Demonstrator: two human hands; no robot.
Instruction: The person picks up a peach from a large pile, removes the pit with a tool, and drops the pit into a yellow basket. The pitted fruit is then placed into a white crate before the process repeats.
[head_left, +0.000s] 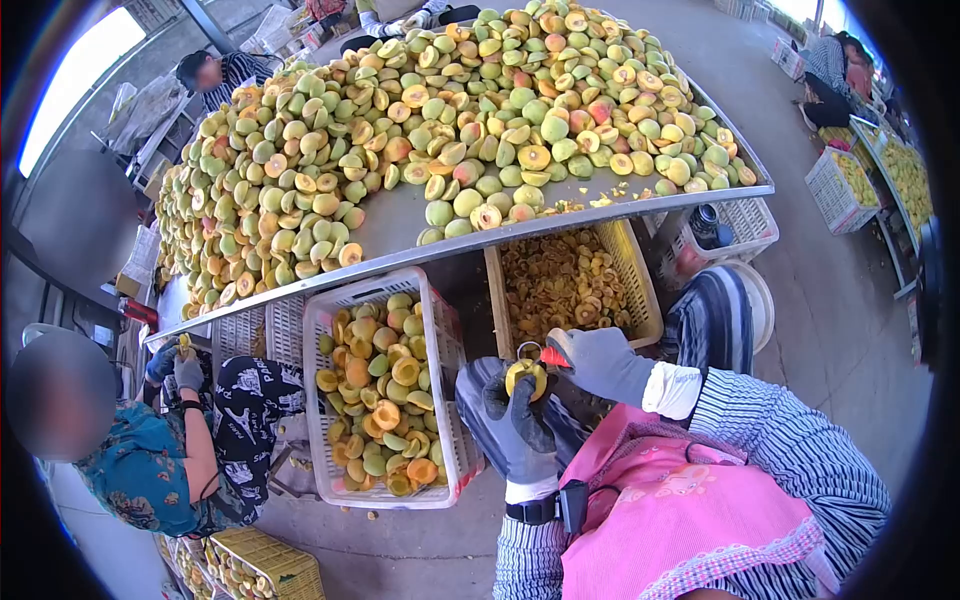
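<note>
My left hand (515, 425), in a grey work glove, is closed around a yellow-green peach half (525, 380) with its cut face turned up. My right hand (610, 370), gloved too, grips a pitting tool (553, 357) by its red handle. The tool's curved metal loop reaches over the top edge of the fruit. Both hands are above my lap, in front of the pink apron (690, 500). Just left of them stands a white plastic crate (437, 330) of pitted peach halves (385, 400).
A metal table (400, 245) ahead carries a big heap of halved peaches (430, 120). Beneath its edge, a yellow crate (635, 270) contains pits and scraps. A co-worker (150, 450) sits at left holding fruit. A white bucket (762, 305) stands beside my knee.
</note>
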